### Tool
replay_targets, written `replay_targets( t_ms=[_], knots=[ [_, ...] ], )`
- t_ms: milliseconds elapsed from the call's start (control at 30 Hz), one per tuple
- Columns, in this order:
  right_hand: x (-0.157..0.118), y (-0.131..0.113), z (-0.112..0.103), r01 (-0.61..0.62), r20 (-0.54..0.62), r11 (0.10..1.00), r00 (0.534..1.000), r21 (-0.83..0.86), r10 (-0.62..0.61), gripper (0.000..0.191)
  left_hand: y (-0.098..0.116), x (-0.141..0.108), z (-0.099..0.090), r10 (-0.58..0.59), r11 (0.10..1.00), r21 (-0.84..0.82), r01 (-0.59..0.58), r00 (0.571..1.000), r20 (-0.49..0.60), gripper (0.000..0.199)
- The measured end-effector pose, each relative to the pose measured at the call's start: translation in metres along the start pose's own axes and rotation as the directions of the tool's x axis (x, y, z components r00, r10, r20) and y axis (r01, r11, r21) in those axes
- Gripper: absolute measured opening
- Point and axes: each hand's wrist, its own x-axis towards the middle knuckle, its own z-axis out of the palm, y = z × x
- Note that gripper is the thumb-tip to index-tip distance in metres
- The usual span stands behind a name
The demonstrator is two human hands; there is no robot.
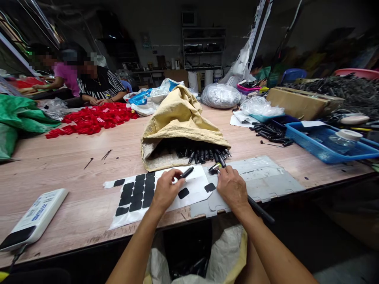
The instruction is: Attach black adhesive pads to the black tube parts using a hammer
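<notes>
My left hand (166, 189) is closed around a short black tube (187, 172), pen-like in shape, held above a white sheet (174, 203). Rows of black rounded-square stickers (136, 195) sit on that sheet, and a loose-standing one (183, 193) is below the tube. My right hand (232, 187) grips a hammer-like tool with a dark handle (262, 210); its shiny head (214, 169) shows beyond my fingers. Just ahead, a yellow woven sack (183, 114) lies with its mouth toward me, and several black tubes (204, 154) stick out of it.
A grey board (266, 173) lies under my right hand. Blue tray (328, 150) and black parts (269, 132) are on the right. Red pieces (97, 118) lie at the left, near two seated people. A white power-bank-like box (38, 217) is front left. An open sack (227, 252) is below the edge.
</notes>
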Motion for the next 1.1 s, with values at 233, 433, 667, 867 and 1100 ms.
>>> replay_targets(
  t_ms=[233,433,667,867,1100],
  knots=[
    [-0.001,0.001,0.0,0.005,-0.017,1.0,1.0,0.011,-0.005,0.016,0.004,-0.019,0.022,0.139,0.987,0.063,-0.147,0.984,0.113,0.017],
    [-0.003,0.001,0.001,-0.005,-0.039,0.999,0.999,0.039,0.006,0.017,0.001,-0.007,0.036,0.182,0.979,0.073,-0.192,0.975,0.126,0.014],
    [0.001,0.01,0.001,-0.002,-0.039,0.985,0.999,0.171,0.009,0.024,-0.006,-0.006,0.036,0.133,0.991,0.0,-0.134,0.983,0.129,0.015],
    [-0.007,0.0,-0.018,0.114,-0.139,0.818,0.989,0.563,-0.042,0.029,-0.005,-0.005,0.037,0.08,0.997,-0.028,-0.077,0.988,0.13,0.015],
    [-0.022,-0.032,-0.028,0.212,-0.128,0.71,0.977,0.671,-0.17,0.027,-0.003,-0.006,0.038,0.089,0.996,-0.03,-0.086,0.99,0.111,0.016]
  ],
)
